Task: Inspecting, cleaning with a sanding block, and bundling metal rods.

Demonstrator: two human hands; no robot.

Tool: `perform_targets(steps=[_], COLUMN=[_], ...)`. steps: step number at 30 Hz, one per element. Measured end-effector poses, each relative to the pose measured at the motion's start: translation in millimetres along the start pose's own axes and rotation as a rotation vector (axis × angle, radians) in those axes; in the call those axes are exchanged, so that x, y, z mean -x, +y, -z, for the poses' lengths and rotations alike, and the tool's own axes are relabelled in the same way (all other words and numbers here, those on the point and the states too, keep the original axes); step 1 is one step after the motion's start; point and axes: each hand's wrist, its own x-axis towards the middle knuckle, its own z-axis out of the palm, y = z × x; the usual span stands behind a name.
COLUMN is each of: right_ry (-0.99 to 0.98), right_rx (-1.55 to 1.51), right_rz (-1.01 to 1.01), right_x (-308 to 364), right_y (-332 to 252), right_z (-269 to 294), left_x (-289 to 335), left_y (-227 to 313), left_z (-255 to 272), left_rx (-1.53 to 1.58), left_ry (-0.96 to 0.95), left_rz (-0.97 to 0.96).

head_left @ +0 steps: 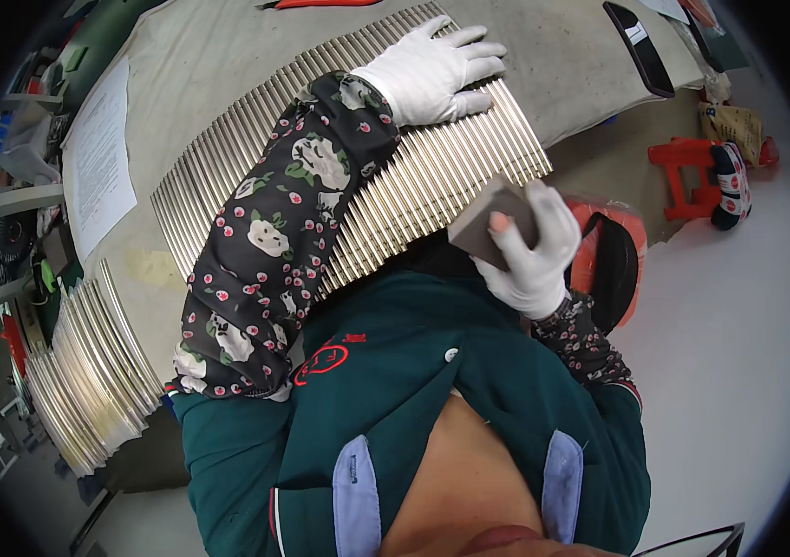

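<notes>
A wide row of thin, shiny metal rods (395,209) lies side by side on the cloth-covered table, fanning in a slight curve. My left hand (437,72), in a white glove, rests flat across the far part of the rods with its fingers spread. Its flowered black sleeve crosses over the row and hides part of it. At the near right end of the rods, my right hand (543,255) grips a grey rectangular block (472,230). That glove is white too, and the thumb's bare tip presses on the block. Whether the block touches the rods I cannot tell.
Another bundle of metal rods (93,371) sits at the table's left edge, near a printed sheet (102,162). A red-handled tool (316,4) lies at the far edge, a black phone (638,48) at the far right. Beyond the table stands a red plastic stool (683,176).
</notes>
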Motion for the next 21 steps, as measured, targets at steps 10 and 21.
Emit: perform_targets(steps=[10, 21], right_ry=[-0.061, -0.341], right_rx=[-0.013, 0.063], right_rz=[0.174, 0.365], right_x=[24.1, 115.2], right_y=[20.8, 131.5], right_z=[-25.3, -47.8], left_x=[16.5, 20.5], left_y=[-20.3, 8.9], left_z=[-36.0, -104.7], left_rx=[-0.045, -0.212], left_ry=[0.054, -0.018], left_rz=[0.086, 0.120])
